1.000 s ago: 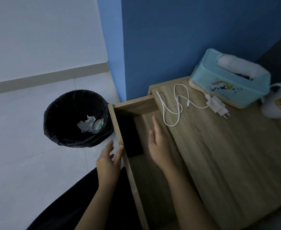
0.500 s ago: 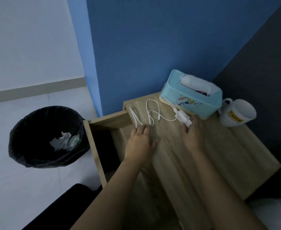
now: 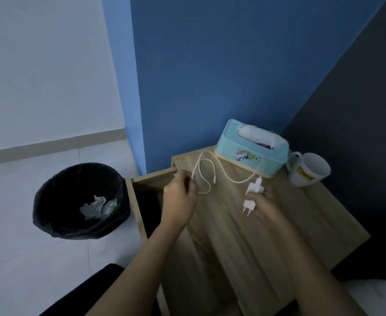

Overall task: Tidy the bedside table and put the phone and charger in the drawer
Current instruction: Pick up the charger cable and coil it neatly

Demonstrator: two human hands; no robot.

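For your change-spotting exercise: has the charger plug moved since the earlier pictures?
Yes. The charger plug, which lay close against the tissue box, is now lifted in the right hand and sits farther from the box, toward the person.

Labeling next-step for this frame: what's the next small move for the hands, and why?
Probably gather the cable into loops toward the plug. The right hand holds the plug off the table, the left hand pinches the cable, but it trails loose, and the open drawer waits.

Both forearms are bare and sleeveless down to each hand, with dark clothing [image 3: 91,290] at the lap.
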